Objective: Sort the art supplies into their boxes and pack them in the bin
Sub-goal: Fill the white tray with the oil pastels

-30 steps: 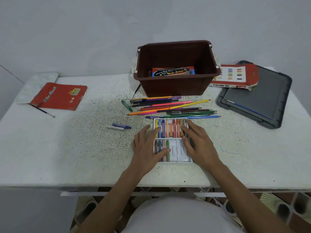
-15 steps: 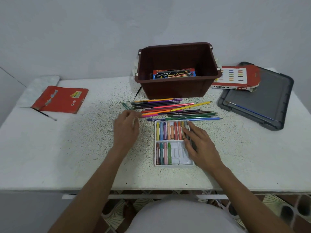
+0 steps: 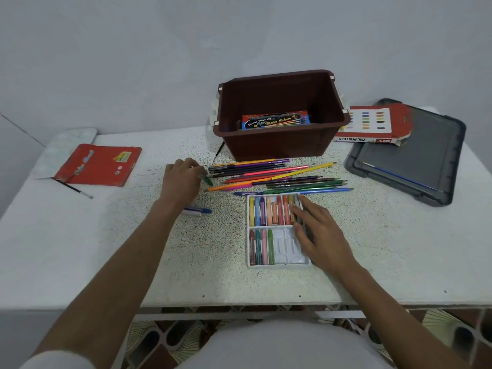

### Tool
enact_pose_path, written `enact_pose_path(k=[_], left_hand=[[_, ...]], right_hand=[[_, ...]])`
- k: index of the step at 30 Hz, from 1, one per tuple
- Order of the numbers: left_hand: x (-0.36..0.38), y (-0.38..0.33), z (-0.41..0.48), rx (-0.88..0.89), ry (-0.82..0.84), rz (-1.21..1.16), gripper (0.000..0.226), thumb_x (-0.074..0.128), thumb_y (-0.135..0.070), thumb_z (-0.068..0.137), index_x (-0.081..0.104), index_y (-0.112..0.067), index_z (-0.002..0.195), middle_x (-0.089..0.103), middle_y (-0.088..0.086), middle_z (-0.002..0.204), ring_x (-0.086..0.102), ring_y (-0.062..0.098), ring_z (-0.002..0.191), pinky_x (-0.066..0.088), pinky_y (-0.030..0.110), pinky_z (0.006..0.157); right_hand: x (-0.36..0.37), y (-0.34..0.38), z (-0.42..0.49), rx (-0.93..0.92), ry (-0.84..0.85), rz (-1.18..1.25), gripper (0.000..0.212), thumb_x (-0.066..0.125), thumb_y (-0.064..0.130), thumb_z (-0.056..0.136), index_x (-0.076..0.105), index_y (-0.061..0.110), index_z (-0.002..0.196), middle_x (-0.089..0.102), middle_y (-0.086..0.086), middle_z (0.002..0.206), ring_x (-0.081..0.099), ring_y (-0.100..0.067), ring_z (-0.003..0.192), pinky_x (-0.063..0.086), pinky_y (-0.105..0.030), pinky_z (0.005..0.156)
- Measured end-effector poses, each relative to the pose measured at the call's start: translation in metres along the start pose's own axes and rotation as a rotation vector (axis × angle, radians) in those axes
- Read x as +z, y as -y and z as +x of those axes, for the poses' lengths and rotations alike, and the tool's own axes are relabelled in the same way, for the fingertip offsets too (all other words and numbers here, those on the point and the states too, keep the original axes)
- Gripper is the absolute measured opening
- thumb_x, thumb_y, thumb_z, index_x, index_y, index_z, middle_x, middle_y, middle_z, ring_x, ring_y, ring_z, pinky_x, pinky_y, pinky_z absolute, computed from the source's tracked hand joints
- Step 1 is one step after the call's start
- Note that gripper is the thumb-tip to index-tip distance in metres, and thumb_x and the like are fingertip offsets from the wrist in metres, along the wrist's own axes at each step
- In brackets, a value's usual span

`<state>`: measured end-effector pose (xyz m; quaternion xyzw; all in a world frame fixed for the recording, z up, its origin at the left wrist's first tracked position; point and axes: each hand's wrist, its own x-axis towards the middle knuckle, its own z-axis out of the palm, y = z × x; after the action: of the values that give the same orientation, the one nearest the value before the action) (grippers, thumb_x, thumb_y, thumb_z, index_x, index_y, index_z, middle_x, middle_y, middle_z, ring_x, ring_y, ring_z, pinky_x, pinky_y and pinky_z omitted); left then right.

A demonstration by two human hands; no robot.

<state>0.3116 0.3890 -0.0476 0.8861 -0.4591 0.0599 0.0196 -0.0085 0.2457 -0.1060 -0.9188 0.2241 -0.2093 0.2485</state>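
A white pastel tray (image 3: pixel 291 258) holds several oil pastels on the table's near middle. My right hand (image 3: pixel 319 233) rests flat on its right side, fingers straight over the top row. My left hand (image 3: pixel 182 181) reaches left of a pile of coloured pencils (image 3: pixel 277 177) and pinches a green pastel (image 3: pixel 207 179) lying on the table. Two loose pastels, white and blue (image 3: pixel 197 210), lie by my left wrist. The brown bin (image 3: pixel 282 146) stands behind the pencils with a water-colour box (image 3: pixel 275 120) inside.
A red oil-pastel box (image 3: pixel 372 126) lies on a grey bin lid (image 3: pixel 415 161) at the right, with a blue brush on the lid. A red pencil packet (image 3: pixel 98 165) and a thin brush (image 3: pixel 76 189) lie at the left. The table's near edge is close.
My left hand left the tray, passed over the two loose pastels and moved up and left to the green pastel by the pencils. My right hand stayed on the tray.
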Motion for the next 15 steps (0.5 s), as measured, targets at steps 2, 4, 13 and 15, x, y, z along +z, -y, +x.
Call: enact_pose_path(k=[2,4,13,15], left_hand=[[0.001,0.002,0.0,0.034,-0.007,0.023,0.022,0.062,-0.02,0.094,0.07,-0.019,0.114,0.065,0.005,0.124,0.053,0.031,0.116,0.036,0.045,0.098],[0.002,0.003,-0.001,0.06,-0.015,0.044,0.02,0.063,-0.025,0.093,0.069,-0.017,0.111,0.069,0.004,0.118,0.053,0.03,0.117,0.034,0.043,0.097],[0.001,0.015,-0.012,0.144,-0.097,0.039,0.018,0.066,-0.021,0.092,0.073,-0.015,0.107,0.069,0.01,0.103,0.059,0.035,0.099,0.038,0.048,0.092],[-0.001,0.009,-0.016,0.102,-0.126,-0.065,0.017,0.063,-0.016,0.094,0.07,-0.012,0.109,0.067,0.011,0.104,0.061,0.034,0.097,0.038,0.046,0.092]], right_hand=[[0.0,0.0,0.0,0.002,0.0,0.004,0.043,0.052,0.024,0.099,0.051,0.015,0.141,0.038,-0.003,0.154,0.041,-0.023,0.134,0.038,-0.036,0.105],[0.0,0.0,0.0,0.009,0.003,0.006,0.043,0.051,0.026,0.099,0.05,0.016,0.141,0.038,-0.003,0.154,0.04,-0.023,0.134,0.039,-0.039,0.105],[-0.001,0.001,0.0,0.013,0.008,0.006,0.045,0.046,0.031,0.098,0.051,0.016,0.141,0.039,-0.003,0.154,0.041,-0.023,0.135,0.04,-0.041,0.106],[-0.001,0.001,0.0,0.01,0.011,0.004,0.045,0.046,0.03,0.099,0.051,0.015,0.141,0.039,-0.003,0.154,0.041,-0.024,0.135,0.041,-0.041,0.106]])
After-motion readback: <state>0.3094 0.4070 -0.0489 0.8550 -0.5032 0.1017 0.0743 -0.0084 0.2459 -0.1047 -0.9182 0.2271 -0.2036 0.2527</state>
